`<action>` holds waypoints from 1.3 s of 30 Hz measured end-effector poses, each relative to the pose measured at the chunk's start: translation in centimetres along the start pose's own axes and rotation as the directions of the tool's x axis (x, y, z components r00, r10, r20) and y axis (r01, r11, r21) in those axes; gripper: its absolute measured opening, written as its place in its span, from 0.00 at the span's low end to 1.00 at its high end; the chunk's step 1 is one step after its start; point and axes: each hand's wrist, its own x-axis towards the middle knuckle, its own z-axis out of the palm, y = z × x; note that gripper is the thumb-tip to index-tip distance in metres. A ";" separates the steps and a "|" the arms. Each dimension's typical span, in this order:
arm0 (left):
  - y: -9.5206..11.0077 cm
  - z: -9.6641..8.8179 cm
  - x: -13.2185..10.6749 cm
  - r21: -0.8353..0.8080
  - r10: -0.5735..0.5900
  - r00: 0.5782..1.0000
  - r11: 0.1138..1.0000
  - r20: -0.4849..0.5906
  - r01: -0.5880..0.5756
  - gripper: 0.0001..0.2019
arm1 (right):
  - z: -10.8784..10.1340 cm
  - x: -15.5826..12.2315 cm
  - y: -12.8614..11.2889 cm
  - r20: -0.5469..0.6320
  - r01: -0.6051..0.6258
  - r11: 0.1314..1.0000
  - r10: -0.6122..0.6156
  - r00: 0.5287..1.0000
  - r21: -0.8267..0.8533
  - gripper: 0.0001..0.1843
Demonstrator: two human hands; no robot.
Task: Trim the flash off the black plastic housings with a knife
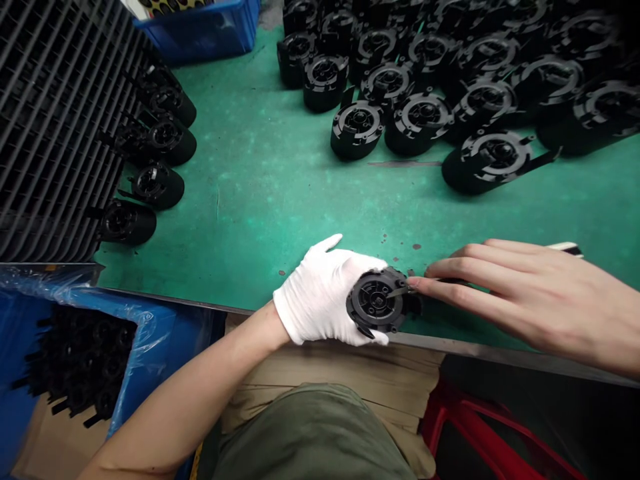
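Observation:
My left hand (320, 293), in a white glove, is closed round a round black plastic part (377, 303) at the near edge of the green table (280, 187). My bare right hand (525, 293) pinches a thin knife-like tool (400, 291). Its blade tip touches the part's rim, and the handle end (567, 248) sticks out behind the fingers.
Many matching black parts (450, 80) crowd the far right of the table. Several more (155, 180) lie along the left beside a black slatted rack (55, 120). A blue bin (80, 360) lined with plastic holds black parts at lower left. Another blue crate (205, 30) stands behind.

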 end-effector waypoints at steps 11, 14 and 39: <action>0.5 -0.5 0.5 0.027 0.016 1.000 1.000 0.006 -0.016 0.44 | -0.1 1.1 -0.7 -0.025 -0.093 0.995 0.093 0.995 -0.035 0.29; 0.4 -0.3 0.4 0.036 0.014 1.000 0.999 -0.004 -0.014 0.46 | -0.4 1.4 -1.1 -0.040 -0.060 0.996 0.057 0.998 -0.059 0.31; -0.6 1.1 0.1 -0.020 0.003 0.994 1.000 -0.107 -0.005 0.55 | 1.5 -0.5 -5.1 -0.070 -0.361 0.932 0.362 0.930 0.024 0.30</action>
